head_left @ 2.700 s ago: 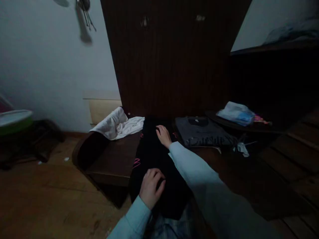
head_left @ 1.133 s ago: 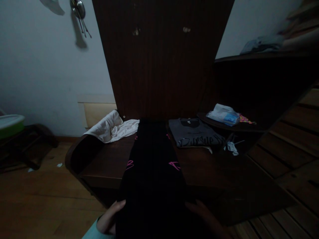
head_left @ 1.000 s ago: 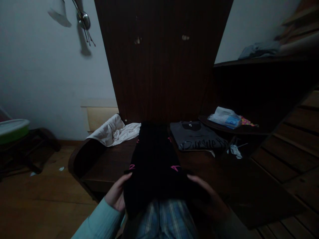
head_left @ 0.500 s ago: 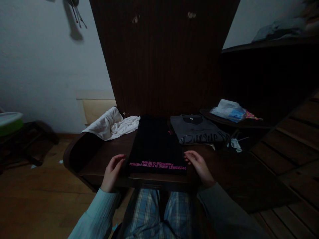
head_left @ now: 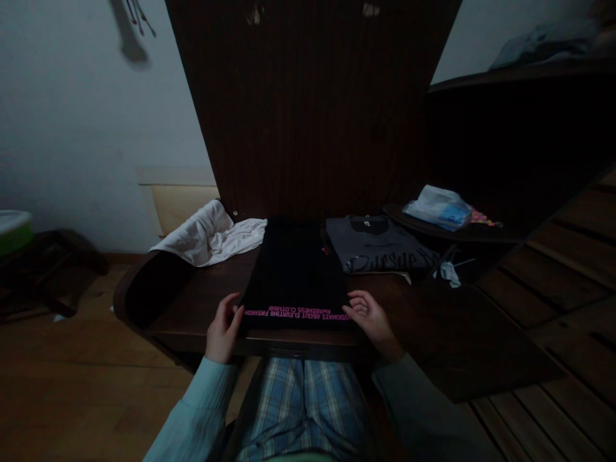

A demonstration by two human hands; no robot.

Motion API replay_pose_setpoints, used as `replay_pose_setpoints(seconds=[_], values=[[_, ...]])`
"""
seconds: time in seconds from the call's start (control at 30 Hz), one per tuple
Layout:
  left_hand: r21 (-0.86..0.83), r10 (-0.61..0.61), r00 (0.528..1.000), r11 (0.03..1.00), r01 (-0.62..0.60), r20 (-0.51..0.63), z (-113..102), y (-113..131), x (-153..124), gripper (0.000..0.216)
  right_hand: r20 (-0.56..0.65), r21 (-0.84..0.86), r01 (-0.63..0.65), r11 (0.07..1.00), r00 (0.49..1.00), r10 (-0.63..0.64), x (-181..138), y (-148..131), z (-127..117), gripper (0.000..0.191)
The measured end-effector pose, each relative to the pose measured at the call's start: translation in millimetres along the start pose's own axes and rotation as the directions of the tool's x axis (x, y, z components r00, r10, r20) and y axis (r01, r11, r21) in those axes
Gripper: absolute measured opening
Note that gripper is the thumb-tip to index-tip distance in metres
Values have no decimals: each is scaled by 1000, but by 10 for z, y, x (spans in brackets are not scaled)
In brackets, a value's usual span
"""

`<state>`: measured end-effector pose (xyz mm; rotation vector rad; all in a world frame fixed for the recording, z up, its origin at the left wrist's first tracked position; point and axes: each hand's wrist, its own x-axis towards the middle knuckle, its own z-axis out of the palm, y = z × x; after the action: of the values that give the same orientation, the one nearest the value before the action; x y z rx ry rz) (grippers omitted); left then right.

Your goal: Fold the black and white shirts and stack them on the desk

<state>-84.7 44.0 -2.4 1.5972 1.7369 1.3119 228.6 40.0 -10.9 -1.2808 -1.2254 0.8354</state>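
Folded over since a second earlier, the black garment [head_left: 296, 273] was laid flat on the table [head_left: 192, 308], pink-lettered edge nearest; left hand [head_left: 222, 328] fingers [head_left: 235, 316] were set against its near left corner, a pinch could not be told; right hand [head_left: 371, 319] fingers [head_left: 355, 305] were loosely spread, tips touching the near right corner, nothing gripped; long axis was run away from the body, between both hands, equally near; white cloth [head_left: 212, 234] was noted beyond left; grey shirt [head_left: 380, 253] just beside right; plastic bag [head_left: 437, 206] was held on a shelf [head_left: 423, 228]; green basin [head_left: 9, 228], contents unseen.
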Motion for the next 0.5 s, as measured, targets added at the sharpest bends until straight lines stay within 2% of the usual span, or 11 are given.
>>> replay_pose_setpoints(seconds=[0.2,0.37,0.5], values=[[-1,72,996,997,-73,-47,-29,-26,-118,37,31,61,-48,997,998,46,0,32,-32,43],[-12,67,998,998,-66,17,-73,-9,-125,36,46,83,-46,996,998,43,-16,-9,-65,42],[-26,67,995,998,-66,76,-97,10,-81,34,47,12,-59,998,997,58,-11,-4,-42,41]])
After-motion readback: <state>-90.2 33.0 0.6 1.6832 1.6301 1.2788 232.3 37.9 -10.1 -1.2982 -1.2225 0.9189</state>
